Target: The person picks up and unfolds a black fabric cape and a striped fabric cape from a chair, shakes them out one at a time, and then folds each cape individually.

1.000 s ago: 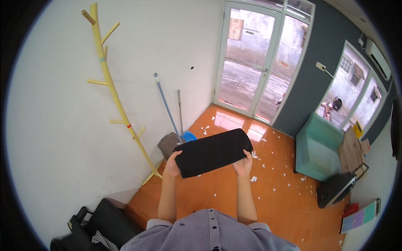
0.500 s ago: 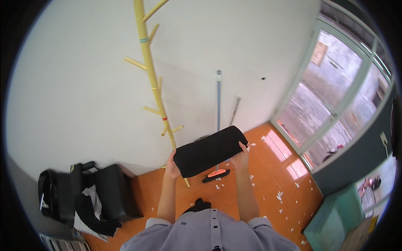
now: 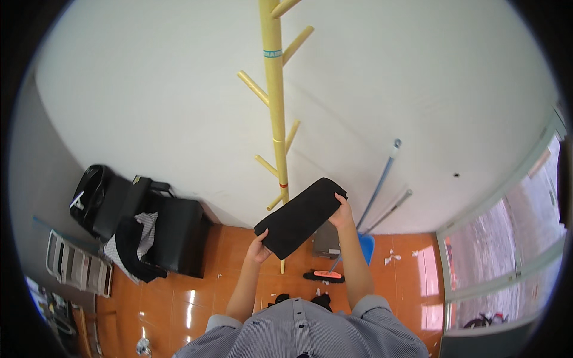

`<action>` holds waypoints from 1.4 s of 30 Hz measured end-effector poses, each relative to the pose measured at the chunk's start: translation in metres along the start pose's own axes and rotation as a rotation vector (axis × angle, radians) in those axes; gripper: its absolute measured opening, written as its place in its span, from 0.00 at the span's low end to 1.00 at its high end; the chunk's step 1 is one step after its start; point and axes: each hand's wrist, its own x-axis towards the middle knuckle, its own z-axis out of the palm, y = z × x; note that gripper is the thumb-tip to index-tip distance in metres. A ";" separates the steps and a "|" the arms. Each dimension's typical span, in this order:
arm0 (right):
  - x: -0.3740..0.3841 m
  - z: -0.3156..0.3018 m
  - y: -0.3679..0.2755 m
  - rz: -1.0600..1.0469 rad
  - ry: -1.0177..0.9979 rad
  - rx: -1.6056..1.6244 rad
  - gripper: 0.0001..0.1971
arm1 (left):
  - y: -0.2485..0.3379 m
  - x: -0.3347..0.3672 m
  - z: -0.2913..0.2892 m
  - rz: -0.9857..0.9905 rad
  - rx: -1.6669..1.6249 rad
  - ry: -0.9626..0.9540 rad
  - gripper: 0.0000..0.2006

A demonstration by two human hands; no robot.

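Note:
A black cloth (image 3: 301, 218), folded into a flat oblong, is stretched between my hands in front of me. My left hand (image 3: 259, 247) grips its lower left end, thumb on top. At the upper right end, my right hand (image 3: 342, 213) is closed on the edge, also with the thumb on top. The cloth slants upward to the right. Just beyond it stands a yellow coat stand (image 3: 276, 113) with peg-like branches, its lower pole partly hidden by the cloth.
A black padded chair (image 3: 173, 238) with black and striped clothing (image 3: 134, 250) stands left, beside a step stool (image 3: 77, 268). Along the wall are a red-headed broom (image 3: 325, 276), a blue dustpan (image 3: 366, 249) and a grey bin (image 3: 326, 241). White scraps lie on the orange tiles; a glass door (image 3: 501, 256) is right.
My view has turned left, and the coat stand now appears nearer and more central. Both hands keep hold of the black cloth, which slants more steeply up to the right.

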 end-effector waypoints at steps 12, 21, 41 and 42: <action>0.173 -0.062 -0.029 0.399 0.089 -0.177 0.18 | -0.062 0.082 0.013 0.375 -0.188 0.354 0.23; 0.188 -0.108 -0.019 0.526 0.391 -0.738 0.18 | -0.108 0.136 -0.016 0.494 -0.251 0.692 0.24; -0.024 0.075 0.139 -0.033 -0.563 -0.826 0.13 | -0.110 -0.136 0.079 1.135 0.237 1.141 0.13; -0.041 0.085 0.156 0.047 -0.621 -0.783 0.12 | -0.115 -0.157 0.078 1.190 0.236 1.183 0.13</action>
